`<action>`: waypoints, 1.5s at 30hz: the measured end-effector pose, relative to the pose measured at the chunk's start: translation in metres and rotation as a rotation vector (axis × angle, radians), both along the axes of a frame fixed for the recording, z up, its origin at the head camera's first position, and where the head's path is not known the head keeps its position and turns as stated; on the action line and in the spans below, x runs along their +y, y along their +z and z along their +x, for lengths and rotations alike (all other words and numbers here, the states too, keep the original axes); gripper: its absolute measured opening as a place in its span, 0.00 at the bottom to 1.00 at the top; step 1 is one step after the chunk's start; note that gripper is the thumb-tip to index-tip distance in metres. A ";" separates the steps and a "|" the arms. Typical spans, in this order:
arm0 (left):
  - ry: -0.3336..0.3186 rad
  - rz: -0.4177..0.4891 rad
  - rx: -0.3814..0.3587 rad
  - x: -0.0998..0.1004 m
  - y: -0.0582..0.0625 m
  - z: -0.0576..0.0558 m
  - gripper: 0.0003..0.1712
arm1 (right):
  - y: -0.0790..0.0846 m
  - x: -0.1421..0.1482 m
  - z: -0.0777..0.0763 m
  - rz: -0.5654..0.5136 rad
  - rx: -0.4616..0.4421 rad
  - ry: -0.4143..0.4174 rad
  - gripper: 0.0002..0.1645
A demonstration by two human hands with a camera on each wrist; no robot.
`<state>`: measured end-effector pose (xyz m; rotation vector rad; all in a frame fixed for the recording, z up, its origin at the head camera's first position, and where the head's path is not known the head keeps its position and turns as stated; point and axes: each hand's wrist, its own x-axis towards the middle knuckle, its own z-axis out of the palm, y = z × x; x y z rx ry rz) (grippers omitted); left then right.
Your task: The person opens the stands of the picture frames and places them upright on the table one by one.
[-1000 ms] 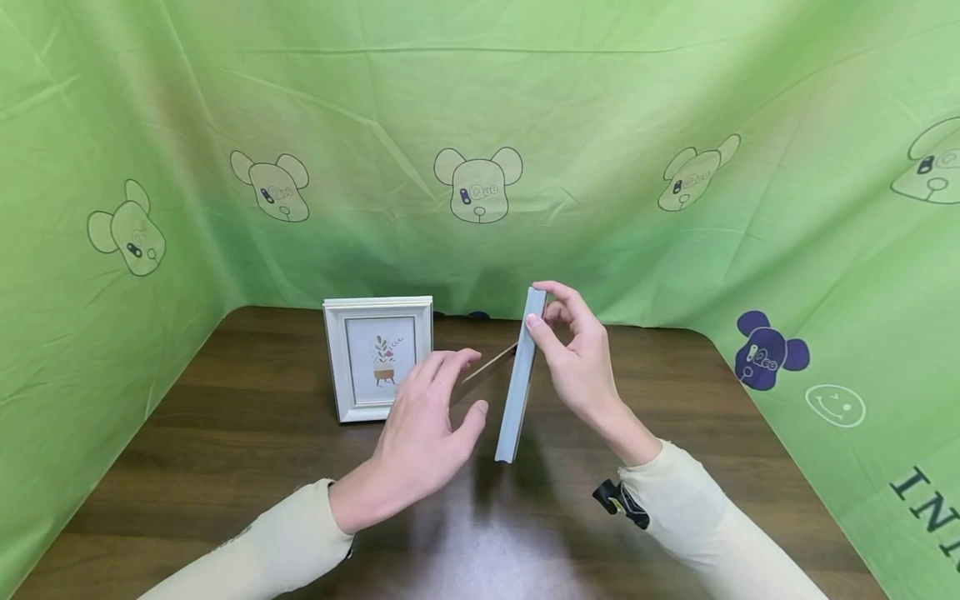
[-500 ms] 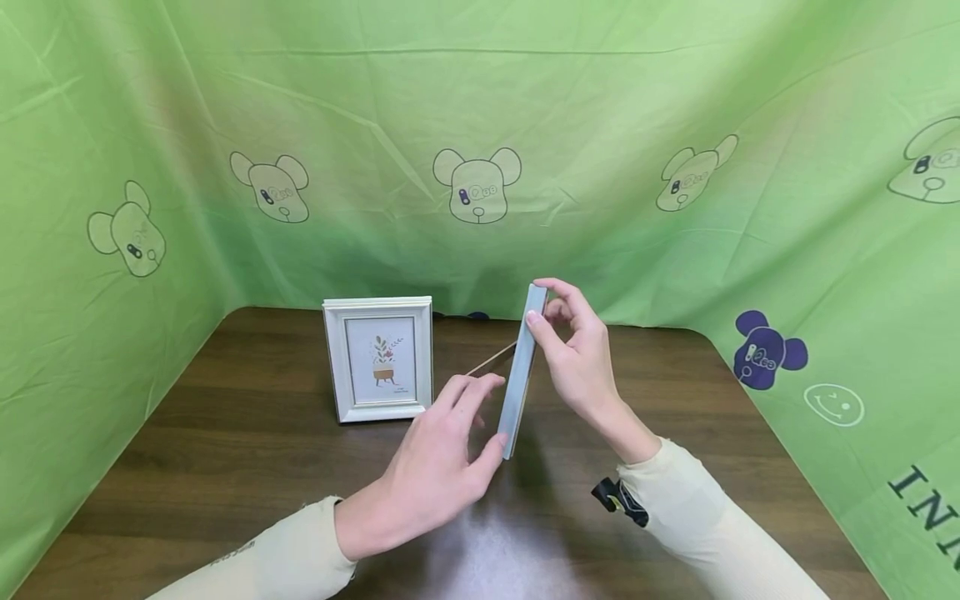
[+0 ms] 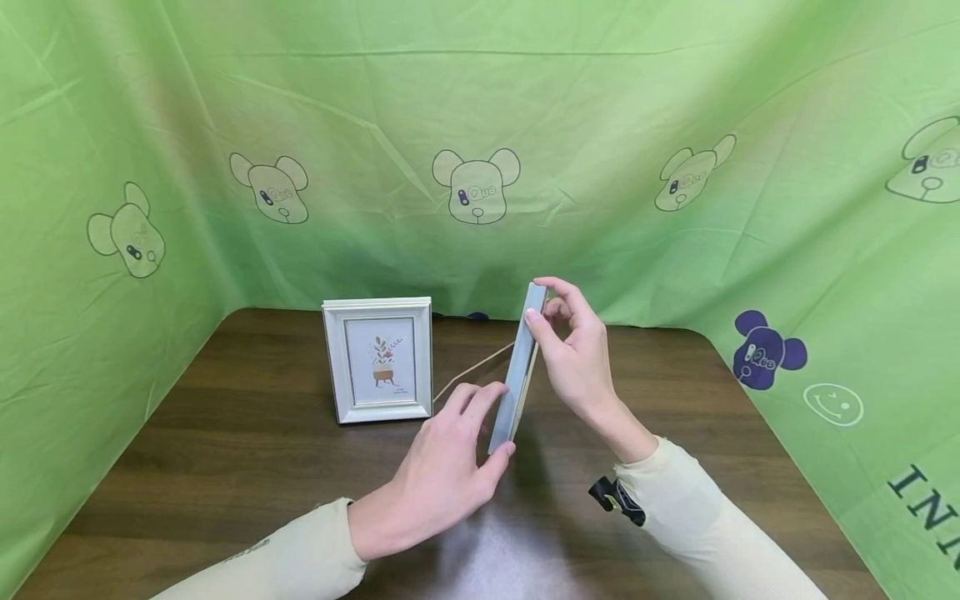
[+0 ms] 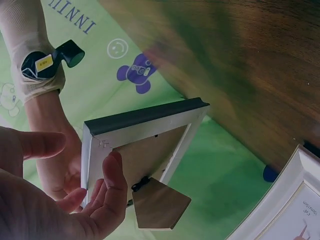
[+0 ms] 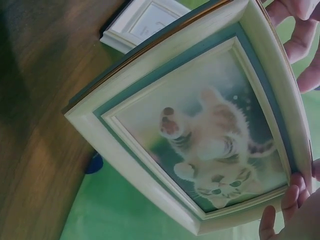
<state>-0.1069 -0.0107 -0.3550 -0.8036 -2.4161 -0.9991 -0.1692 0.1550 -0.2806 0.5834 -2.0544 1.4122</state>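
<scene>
My right hand (image 3: 573,367) pinches the upper end of a picture frame (image 3: 520,367), held tilted and almost edge-on above the table. Its white front shows a kitten photo (image 5: 215,145) in the right wrist view. From its brown back sticks a fold-out stand (image 4: 160,205), swung outward. My left hand (image 3: 442,471) is at the frame's lower end, thumb on the near side and fingers reaching toward the back. In the left wrist view the thumb (image 4: 42,144) is apart from the edge, while a finger (image 4: 115,180) overlaps the back panel.
A second white picture frame (image 3: 378,408) with a potted-plant print stands upright on the dark wooden table (image 3: 225,492), left of the hands. A green cloth (image 3: 360,108) with bear-head prints surrounds the table at the back and sides.
My left hand has moved right to the frame's lower end. The held frame has tipped slightly, its lower end going left, and its stand shows longer. My right hand has kept its pinch.
</scene>
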 end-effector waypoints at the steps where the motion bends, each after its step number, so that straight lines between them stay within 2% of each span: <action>1: 0.002 0.004 -0.002 0.000 -0.001 0.000 0.34 | 0.000 0.000 0.000 0.001 0.000 -0.003 0.20; 12: 0.012 -0.014 0.043 0.004 -0.004 -0.005 0.35 | 0.001 -0.005 0.000 0.022 0.010 -0.022 0.20; 17: 0.039 -0.041 0.068 0.006 -0.007 -0.009 0.36 | 0.002 -0.008 0.000 0.037 0.010 -0.035 0.20; 33: 0.061 -0.033 0.065 0.010 -0.013 -0.015 0.42 | 0.004 -0.012 0.000 0.061 0.008 -0.046 0.20; 45: 0.052 -0.025 0.079 0.010 -0.012 -0.017 0.41 | 0.003 -0.013 -0.001 0.071 0.015 -0.055 0.20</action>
